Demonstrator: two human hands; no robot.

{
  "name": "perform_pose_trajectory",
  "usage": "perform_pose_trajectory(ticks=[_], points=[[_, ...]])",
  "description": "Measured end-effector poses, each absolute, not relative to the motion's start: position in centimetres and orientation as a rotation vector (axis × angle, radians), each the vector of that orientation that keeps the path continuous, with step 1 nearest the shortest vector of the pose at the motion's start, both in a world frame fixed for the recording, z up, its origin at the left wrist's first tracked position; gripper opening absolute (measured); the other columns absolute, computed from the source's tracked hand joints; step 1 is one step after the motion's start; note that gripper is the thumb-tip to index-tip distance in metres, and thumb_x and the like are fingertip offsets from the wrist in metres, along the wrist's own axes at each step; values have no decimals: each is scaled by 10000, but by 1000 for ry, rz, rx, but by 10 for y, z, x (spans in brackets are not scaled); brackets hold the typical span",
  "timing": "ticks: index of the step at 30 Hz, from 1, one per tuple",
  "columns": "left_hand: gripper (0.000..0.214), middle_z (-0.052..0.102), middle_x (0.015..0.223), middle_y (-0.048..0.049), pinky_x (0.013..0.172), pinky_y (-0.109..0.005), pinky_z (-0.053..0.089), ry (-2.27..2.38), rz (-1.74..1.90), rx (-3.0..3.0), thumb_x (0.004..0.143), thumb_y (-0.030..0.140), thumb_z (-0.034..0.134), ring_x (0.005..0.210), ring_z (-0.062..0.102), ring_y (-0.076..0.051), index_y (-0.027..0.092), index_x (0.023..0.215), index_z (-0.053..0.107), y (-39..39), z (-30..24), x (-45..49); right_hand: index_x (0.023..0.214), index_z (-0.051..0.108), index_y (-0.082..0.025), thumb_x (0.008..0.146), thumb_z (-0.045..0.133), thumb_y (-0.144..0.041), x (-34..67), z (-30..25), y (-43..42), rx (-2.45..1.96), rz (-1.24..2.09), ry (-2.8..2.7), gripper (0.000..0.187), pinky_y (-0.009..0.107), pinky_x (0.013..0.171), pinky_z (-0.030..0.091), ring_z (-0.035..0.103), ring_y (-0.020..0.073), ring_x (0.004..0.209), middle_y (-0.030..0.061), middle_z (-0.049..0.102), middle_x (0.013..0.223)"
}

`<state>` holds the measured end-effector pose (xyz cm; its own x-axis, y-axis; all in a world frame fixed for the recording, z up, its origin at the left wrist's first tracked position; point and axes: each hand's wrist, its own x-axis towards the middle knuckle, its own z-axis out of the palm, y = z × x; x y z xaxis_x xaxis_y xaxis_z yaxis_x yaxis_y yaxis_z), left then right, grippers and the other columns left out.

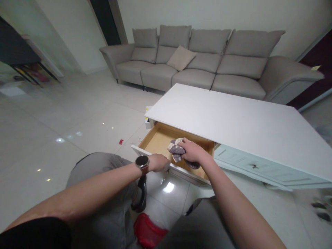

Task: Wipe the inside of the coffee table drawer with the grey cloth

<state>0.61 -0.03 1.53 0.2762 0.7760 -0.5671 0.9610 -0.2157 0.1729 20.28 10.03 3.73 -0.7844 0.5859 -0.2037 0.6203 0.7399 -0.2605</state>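
A crumpled cloth [176,150], patterned in purple-grey and cream, is gripped in my right hand [192,151]. That hand is inside a pulled-out drawer [157,135] with a bare wooden interior, and part of the cloth hangs below my fingers. My left hand [158,162], with a round watch [142,161] on its wrist, is closed at the drawer's white front [185,175], near its middle. The fingertips there are partly blurred. The drawer belongs to a low white coffee table [228,112].
Behind the table stands a long grey sofa [158,74] with a beige cushion [181,58]. A second, closed drawer [249,164] is on the right. A red item [149,231] lies between my legs, and a small red scrap [121,141] is on the tiled floor [85,114].
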Motion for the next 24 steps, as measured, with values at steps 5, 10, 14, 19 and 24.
perform_pose_trajectory(ticks=[5,10,14,19,24], points=[[557,649,1461,-129,1076,-330,451,1653,-626,1962,903,233,614,1266,629,-249,212,1460,602,18,22,-55,1348,636,-292,819,640,-241,215,23,94,1023,-572,2669,531,407,913,507,680,284,1024,116,547,1429],[490,727,1347,-104,1004,-281,488,1764,-714,1822,868,219,600,1144,661,-214,179,1347,695,35,30,-136,1343,663,-334,824,640,-258,215,3,67,966,-580,2461,525,424,884,532,690,310,1052,120,552,1446],[599,690,1407,-121,933,-251,515,1841,-699,1720,802,289,658,1086,687,-205,202,1394,667,47,27,-185,1347,664,-356,844,601,-273,210,-7,55,969,-513,2462,513,451,901,524,670,339,1106,122,564,1382],[504,779,1214,-118,844,-253,535,1774,-648,1622,787,401,704,1011,715,-211,177,1237,745,51,6,-210,1277,706,-322,794,638,-294,201,-13,63,968,-578,2418,489,418,895,525,694,314,1034,109,587,1303],[330,817,982,-104,779,-238,525,1678,-622,1561,844,442,686,940,735,-195,147,963,775,48,-12,-215,1306,694,-216,701,685,-233,176,-9,82,1026,-759,2224,605,329,798,540,710,278,998,127,662,1253]])
